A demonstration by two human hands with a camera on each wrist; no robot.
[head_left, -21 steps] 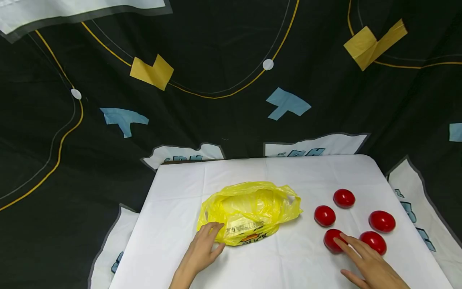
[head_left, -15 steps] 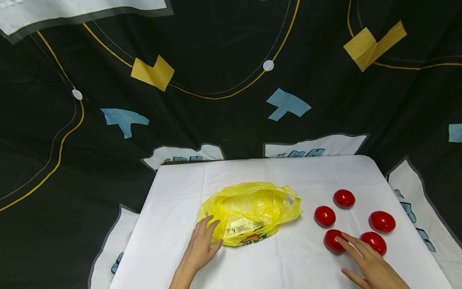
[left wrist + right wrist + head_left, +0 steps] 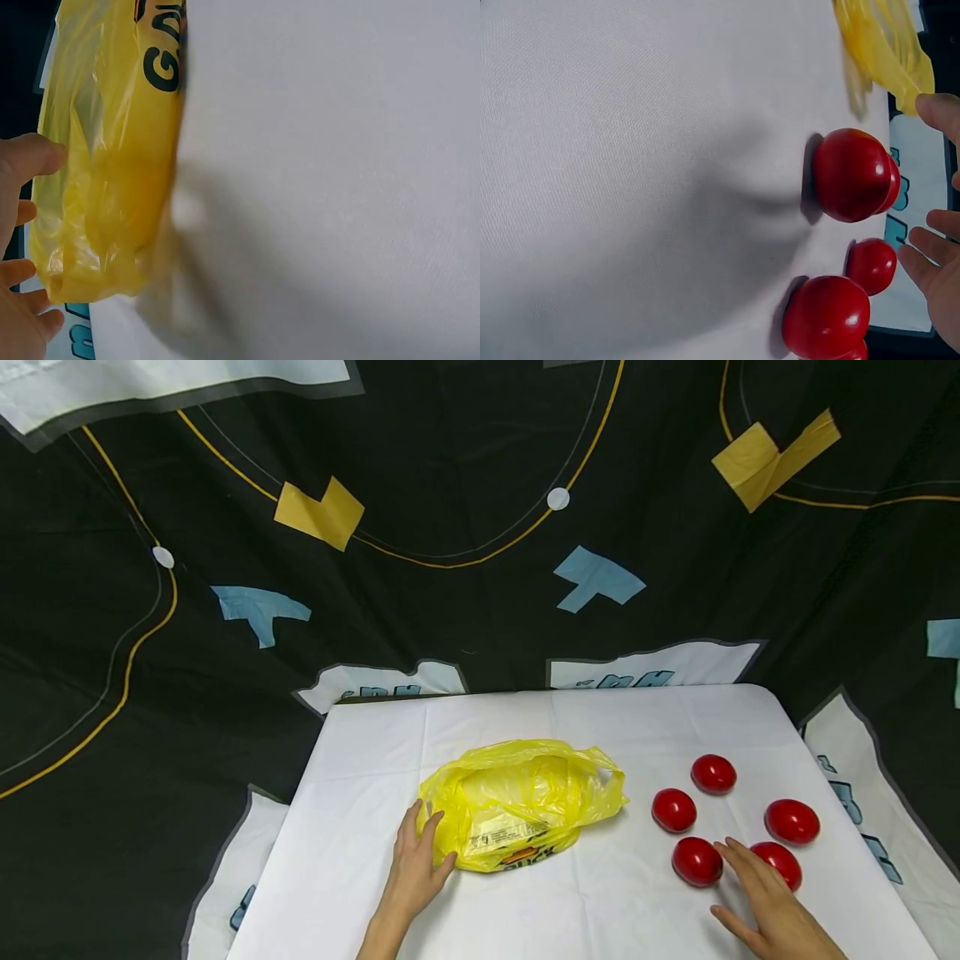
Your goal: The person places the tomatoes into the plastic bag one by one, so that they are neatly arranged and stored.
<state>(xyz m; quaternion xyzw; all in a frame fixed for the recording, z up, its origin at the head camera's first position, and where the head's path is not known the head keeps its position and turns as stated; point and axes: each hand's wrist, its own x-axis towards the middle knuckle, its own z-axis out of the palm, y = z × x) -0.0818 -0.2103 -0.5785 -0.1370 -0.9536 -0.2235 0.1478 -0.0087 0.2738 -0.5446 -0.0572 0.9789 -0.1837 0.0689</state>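
Lower centre: left hand (image 3: 415,868) spread beside crinkled yellow plastic bag (image 3: 517,793). Lower right: right hand (image 3: 772,902) spread near glossy red round fruit (image 3: 697,862); slickness likely calls for cupped fingers.

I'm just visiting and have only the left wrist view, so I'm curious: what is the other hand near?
Observer: The right hand hovers close to some glossy red round objects.
Visitor: How many of those are there?
Observer: Five, counted in the head view.
Visitor: Do any touch the yellow plastic bag I can see?
Observer: No, the white tablecloth shows between the bag and the nearest one.
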